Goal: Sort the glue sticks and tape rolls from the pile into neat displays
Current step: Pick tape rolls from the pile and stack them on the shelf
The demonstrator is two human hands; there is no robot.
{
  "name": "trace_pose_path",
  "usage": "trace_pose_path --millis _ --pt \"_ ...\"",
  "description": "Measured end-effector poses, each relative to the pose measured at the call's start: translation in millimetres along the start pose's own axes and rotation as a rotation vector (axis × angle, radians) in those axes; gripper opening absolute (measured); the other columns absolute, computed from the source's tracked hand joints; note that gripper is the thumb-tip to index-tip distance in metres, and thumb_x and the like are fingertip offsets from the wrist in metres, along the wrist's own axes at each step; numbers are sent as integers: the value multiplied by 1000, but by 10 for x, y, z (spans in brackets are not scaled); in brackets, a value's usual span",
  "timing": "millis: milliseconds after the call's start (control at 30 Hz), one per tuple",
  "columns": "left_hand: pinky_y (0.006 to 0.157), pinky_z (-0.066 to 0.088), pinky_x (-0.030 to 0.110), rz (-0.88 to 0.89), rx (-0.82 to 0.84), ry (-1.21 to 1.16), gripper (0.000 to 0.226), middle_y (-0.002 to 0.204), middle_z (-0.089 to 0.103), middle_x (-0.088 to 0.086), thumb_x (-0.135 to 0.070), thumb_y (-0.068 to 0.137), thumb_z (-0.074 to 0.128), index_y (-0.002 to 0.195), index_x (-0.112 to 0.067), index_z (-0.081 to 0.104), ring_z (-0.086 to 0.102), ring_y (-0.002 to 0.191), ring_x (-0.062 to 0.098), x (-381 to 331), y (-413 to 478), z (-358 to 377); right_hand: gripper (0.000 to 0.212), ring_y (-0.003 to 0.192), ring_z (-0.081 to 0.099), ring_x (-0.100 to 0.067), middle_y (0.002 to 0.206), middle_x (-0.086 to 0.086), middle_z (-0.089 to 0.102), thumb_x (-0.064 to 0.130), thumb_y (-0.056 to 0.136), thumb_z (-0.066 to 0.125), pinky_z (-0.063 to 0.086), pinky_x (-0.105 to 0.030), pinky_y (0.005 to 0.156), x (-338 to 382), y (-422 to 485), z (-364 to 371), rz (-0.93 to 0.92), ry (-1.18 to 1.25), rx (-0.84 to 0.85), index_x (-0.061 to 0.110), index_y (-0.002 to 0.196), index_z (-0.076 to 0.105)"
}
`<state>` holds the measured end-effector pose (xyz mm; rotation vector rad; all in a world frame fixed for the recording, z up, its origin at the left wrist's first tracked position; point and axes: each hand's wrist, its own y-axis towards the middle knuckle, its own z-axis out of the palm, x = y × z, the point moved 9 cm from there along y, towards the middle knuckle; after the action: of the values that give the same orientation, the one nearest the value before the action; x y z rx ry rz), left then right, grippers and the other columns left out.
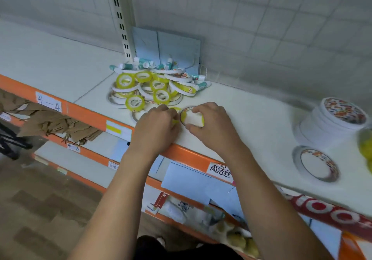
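A pile of yellow tape rolls, flat white tape rolls and teal-and-white glue sticks lies on the white shelf near the upright post. My right hand grips a short stack of tape rolls with yellow edges, held on edge just in front of the pile. Touching that stack from the left, my left hand has its fingers curled round a small yellow tape roll, mostly hidden.
A neat stack of white patterned tape rolls stands at the right, one single roll flat in front of it, something yellow at the right edge. Blue cards lean on the back wall. Orange shelf edge runs below my hands.
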<state>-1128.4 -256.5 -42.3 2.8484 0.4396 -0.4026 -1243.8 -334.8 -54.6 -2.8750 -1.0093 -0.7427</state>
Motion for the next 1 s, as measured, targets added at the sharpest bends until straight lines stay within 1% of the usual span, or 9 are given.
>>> trace_pose_path --millis 100,167,300,433,533,767,833,900,1000 --pt "75 50 41 91 49 -16 27 106 62 6 -26 83 63 109 -18 68 58 100 31 32 165 35 64 127 40 -26 139 -3 45 54 78 70 36 -40 106 -24 61 141 64 -11 36 25 133 53" --pt "78 49 42 150 80 -26 31 108 61 6 -23 82 64 111 -17 67 57 103 31 44 235 59 70 132 36 -27 142 -5 44 57 77 69 33 -40 108 -28 90 208 105 -16 46 26 136 49" --pt "83 48 41 237 116 -49 33 111 60 7 -20 82 63 114 -15 66 55 108 29 65 327 91 67 124 42 -26 133 -1 48 54 76 68 36 -41 105 2 88 248 150 6 33 25 134 51" --pt "86 47 40 303 144 -89 40 118 57 6 -21 84 64 124 -15 60 54 111 30 5 400 143 67 125 36 -26 137 -3 43 44 73 71 37 -39 105 -92 4 66 232 32 -51 24 134 51" --pt "92 45 39 361 160 -119 47 128 53 6 -26 88 62 133 -14 53 50 119 27 -170 457 244 68 128 36 -27 139 -5 43 40 73 72 35 -37 106 -272 -143 -123 307 15 -103 22 135 50" --pt "105 37 38 522 311 -140 58 146 42 4 -36 88 65 139 -15 48 41 130 28 -719 488 661 65 124 42 -27 135 -3 46 39 75 73 35 -31 104 -576 -552 -378 435 -23 -151 22 134 51" --pt "104 37 37 530 319 -143 55 144 45 6 -34 89 65 138 -15 50 42 128 29 -792 514 729 64 124 43 -27 135 -3 47 40 76 73 36 -31 104 -628 -634 -438 458 -31 -165 22 134 51" --pt "99 38 35 525 306 -168 50 134 53 6 -31 88 67 134 -15 54 45 123 28 -863 547 750 64 123 43 -26 135 -3 47 40 77 73 37 -33 104 -683 -716 -505 481 -43 -181 22 134 51" --pt "90 36 29 542 275 -240 46 122 57 5 -32 84 71 126 -17 60 49 116 26 -1094 528 701 64 122 44 -27 135 -3 48 40 77 73 38 -36 104 -806 -873 -632 524 -50 -210 21 134 51"
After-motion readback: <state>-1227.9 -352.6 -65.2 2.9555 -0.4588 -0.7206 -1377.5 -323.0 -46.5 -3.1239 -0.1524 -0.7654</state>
